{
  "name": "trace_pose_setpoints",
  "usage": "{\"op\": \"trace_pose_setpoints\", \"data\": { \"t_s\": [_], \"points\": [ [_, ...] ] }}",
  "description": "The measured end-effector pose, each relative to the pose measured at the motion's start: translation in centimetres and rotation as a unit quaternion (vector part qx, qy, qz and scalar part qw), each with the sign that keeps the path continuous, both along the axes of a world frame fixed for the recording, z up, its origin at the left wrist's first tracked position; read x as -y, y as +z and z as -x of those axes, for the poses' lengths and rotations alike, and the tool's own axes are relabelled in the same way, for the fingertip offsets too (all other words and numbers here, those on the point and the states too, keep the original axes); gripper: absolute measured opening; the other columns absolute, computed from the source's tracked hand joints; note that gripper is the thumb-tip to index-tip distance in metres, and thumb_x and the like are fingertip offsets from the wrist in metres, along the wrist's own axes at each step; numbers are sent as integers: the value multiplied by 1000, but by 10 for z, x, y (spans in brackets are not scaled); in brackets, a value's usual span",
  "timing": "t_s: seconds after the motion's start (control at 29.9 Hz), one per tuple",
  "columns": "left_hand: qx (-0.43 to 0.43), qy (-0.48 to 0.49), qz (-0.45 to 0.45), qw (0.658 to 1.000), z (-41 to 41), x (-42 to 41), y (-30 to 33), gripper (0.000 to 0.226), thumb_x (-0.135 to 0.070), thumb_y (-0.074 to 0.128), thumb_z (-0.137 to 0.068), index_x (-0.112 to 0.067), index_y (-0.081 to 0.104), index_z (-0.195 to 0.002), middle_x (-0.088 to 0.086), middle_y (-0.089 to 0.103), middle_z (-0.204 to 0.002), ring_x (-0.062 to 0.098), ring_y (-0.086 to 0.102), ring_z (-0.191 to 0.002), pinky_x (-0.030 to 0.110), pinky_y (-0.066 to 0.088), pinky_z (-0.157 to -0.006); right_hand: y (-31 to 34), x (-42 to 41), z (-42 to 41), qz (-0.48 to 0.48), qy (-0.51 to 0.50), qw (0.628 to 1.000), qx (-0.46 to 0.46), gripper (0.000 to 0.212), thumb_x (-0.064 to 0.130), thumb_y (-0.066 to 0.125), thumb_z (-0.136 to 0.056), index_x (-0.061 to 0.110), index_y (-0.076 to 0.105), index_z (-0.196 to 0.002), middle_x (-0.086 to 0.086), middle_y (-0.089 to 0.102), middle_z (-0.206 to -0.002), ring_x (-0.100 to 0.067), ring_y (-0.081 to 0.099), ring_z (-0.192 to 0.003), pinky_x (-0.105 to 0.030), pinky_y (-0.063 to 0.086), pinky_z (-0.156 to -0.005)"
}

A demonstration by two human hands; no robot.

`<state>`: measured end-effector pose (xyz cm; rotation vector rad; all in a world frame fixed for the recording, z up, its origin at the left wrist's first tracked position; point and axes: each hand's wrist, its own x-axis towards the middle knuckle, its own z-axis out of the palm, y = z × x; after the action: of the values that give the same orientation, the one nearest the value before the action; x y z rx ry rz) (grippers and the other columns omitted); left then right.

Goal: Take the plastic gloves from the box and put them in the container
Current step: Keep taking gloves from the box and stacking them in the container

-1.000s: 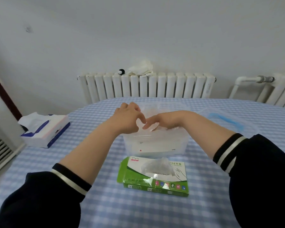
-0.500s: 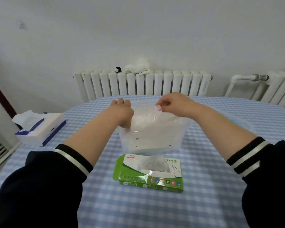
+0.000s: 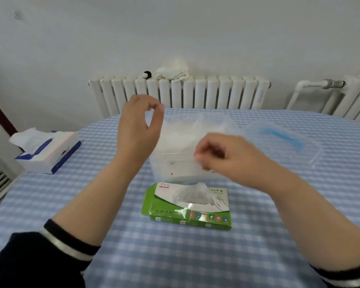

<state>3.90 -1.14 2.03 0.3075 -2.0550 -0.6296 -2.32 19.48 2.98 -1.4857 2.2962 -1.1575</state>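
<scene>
both hands look empty — left hand [image 3: 138,129] fingers curled by the container [image 3: 227,123], right hand [image 3: 222,156] loosely curled above the box [image 3: 187,206]; pinch only the top glove [image 3: 190,195], pull straight up

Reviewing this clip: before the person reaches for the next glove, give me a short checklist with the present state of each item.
1. Green glove box within reach, opening up: ok.
2. A glove sticks out of the opening, ready to pull: ok.
3. Clear container open, its lid set aside to its right: ok.
4. Left hand free: cannot tell, thumb and finger pinched, film unclear.
5. Right hand free: cannot tell, blurred.
6. Room left in the container: cannot tell.
</scene>
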Motion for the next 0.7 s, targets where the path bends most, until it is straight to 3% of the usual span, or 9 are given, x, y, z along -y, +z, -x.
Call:
{"op": "trace_pose_setpoints", "data": {
  "t_s": [0.07, 0.17, 0.23, 0.3, 0.37, 0.47, 0.57, 0.7],
  "points": [
    [-77, -70, -20, 994, -18, -20, -15, 18, -29, 48, -97, -17, 57, -87, -6, 59, -82, 6, 53, -73, 16, 41, -65, -17, 3, -9, -131, 20, 987, -94, 20, 44, 65, -86, 31, 61, -101, 18, 61, -99, 3, 55, -91, -16, 43, -79],
    [-39, -169, -88, 981, -35, -37, -47, 27, -34, 43, -97, -19, 61, -85, -12, 63, -80, 9, 60, -72, 16, 44, -66, -45, 12, -13, -212, 21, 959, -186, 36, 46, 62, -87, 31, 54, -118, 14, 50, -115, -5, 45, -106, -23, 35, -78],
    [41, -220, -128, 966, -42, -39, -64, 18, -41, 51, -88, -28, 60, -96, -17, 67, -95, 7, 64, -87, 18, 47, -77, -56, 15, -10, -201, 12, 959, -200, 27, 42, 59, -91, 24, 59, -111, 9, 51, -106, -12, 50, -101, -25, 32, -72],
    [151, -236, -139, 950, -48, -40, -78, 39, -48, 65, -73, -39, 53, -110, -25, 66, -106, -4, 59, -102, 11, 43, -87, -63, 14, -4, -170, 4, 966, -196, 30, 46, 50, -93, 19, 63, -97, 9, 51, -90, -14, 54, -89, -26, 33, -69],
    [264, -217, -116, 933, -50, -42, -91, 71, -50, 80, -65, -44, 42, -125, -30, 59, -112, -15, 52, -104, 4, 38, -87, -66, 13, 2, -132, 4, 970, -206, 44, 52, 37, -89, 19, 66, -89, 11, 54, -83, -13, 56, -81, -27, 38, -67],
    [319, -180, -66, 928, -48, -44, -103, 85, -51, 81, -66, -42, 34, -136, -27, 54, -115, -5, 53, -103, 16, 46, -87, -71, 14, 1, -76, 13, 975, -209, 47, 50, 32, -91, 21, 69, -88, 15, 56, -79, -5, 53, -72, -15, 36, -61],
    [317, -175, -52, 931, -46, -43, -105, 80, -52, 80, -66, -45, 34, -131, -18, 57, -118, 5, 55, -104, 29, 49, -85, -72, 13, -1, -12, -3, 987, -158, 29, 35, 46, -96, 20, 70, -92, 17, 61, -83, -2, 55, -77, -12, 39, -68],
    [336, -166, -44, 926, -47, -45, -99, 69, -52, 81, -67, -37, 39, -119, -17, 57, -106, 8, 55, -97, 29, 47, -80, -54, 8, -7, 145, -66, 986, 52, 20, 16, 55, -97, 23, 69, -85, 12, 69, -81, 1, 62, -79, -9, 43, -73]
  ]
}}
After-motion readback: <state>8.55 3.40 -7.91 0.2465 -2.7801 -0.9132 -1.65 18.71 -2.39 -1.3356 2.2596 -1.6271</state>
